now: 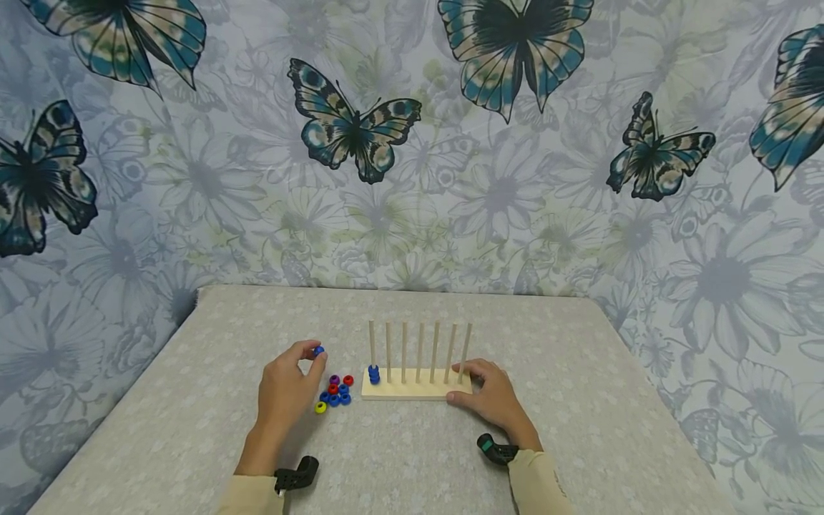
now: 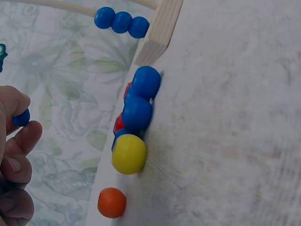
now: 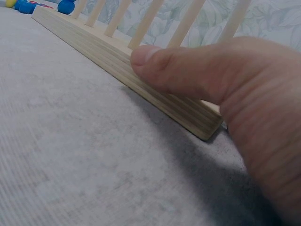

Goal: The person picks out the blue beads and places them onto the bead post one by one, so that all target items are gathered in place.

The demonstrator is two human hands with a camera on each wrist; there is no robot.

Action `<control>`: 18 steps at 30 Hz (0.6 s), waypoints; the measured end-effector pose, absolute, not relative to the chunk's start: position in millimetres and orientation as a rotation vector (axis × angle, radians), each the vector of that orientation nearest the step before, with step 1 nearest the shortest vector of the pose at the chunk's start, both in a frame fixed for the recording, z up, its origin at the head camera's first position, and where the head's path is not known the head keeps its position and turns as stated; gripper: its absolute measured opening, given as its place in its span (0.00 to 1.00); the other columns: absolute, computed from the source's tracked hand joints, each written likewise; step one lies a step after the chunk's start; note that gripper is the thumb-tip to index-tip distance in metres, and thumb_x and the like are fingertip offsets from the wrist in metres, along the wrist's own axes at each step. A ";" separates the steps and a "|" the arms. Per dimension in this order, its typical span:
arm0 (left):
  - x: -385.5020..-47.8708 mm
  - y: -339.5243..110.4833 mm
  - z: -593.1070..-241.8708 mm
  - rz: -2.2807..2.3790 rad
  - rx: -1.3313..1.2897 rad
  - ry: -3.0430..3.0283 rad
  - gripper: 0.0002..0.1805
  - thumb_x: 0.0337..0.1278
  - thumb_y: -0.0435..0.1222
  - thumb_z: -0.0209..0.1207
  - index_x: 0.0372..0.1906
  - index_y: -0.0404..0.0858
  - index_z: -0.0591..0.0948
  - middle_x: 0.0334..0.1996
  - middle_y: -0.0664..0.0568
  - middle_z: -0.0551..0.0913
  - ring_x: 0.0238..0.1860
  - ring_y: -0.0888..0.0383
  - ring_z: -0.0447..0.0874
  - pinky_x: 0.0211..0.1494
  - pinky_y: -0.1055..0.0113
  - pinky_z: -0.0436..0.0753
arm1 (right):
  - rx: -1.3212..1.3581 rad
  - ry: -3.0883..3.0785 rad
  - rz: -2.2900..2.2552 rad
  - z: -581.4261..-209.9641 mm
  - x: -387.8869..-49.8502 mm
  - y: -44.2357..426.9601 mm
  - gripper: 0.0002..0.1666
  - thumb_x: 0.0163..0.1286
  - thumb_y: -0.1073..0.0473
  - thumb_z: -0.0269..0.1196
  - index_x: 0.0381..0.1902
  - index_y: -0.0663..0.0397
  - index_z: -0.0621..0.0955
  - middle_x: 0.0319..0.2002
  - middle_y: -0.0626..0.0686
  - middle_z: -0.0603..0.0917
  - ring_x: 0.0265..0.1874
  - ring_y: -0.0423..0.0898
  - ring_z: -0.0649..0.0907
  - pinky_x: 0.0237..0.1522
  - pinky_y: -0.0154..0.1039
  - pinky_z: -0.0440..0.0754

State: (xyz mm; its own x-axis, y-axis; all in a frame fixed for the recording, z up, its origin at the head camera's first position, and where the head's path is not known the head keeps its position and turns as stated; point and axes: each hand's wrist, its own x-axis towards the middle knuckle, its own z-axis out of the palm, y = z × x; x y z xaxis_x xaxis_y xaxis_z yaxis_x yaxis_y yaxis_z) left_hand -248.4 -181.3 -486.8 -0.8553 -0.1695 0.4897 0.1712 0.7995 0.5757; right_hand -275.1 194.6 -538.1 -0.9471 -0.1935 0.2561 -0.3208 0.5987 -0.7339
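My left hand [image 1: 286,386] pinches a blue bead [image 1: 318,350] between thumb and forefinger, raised over the table left of the pegs. A pale wooden peg board [image 1: 405,390] with several upright pegs stands at the centre. Three blue beads [image 2: 122,22] are stacked at the foot of its leftmost peg. My right hand [image 1: 492,393] grips the board's right end, the thumb [image 3: 164,66] along the front edge and the fingers behind. Between my left hand and the board lies a cluster of loose blue beads [image 1: 334,400], red beads [image 1: 348,380], a purple bead [image 1: 334,379] and a yellow bead [image 1: 320,408].
An orange bead [image 2: 112,202] lies apart from the cluster in the left wrist view; my left hand seems to cover it in the head view. A light patterned cloth [image 1: 399,458] covers the table. Behind the table hangs a butterfly-print backdrop [image 1: 399,214].
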 end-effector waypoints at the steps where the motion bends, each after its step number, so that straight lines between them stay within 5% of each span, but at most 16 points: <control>1: -248.3 -181.1 -485.4 -0.851 -0.013 -2.440 0.16 0.65 0.46 0.64 0.53 0.45 0.84 0.40 0.52 0.89 0.15 0.61 0.64 0.15 0.69 0.64 | 0.433 -2.672 1.265 -538.6 -275.1 194.3 0.32 0.48 0.36 0.78 0.51 0.34 0.85 0.52 0.38 0.84 0.51 0.42 0.80 0.56 0.49 0.76; 18: -254.7 -167.5 -453.0 -0.917 -0.126 -2.279 0.15 0.64 0.42 0.65 0.53 0.43 0.84 0.38 0.51 0.90 0.15 0.63 0.69 0.17 0.69 0.70 | 0.424 -2.678 1.285 -543.3 -278.9 196.8 0.32 0.46 0.31 0.78 0.50 0.25 0.83 0.50 0.32 0.83 0.49 0.38 0.79 0.57 0.48 0.75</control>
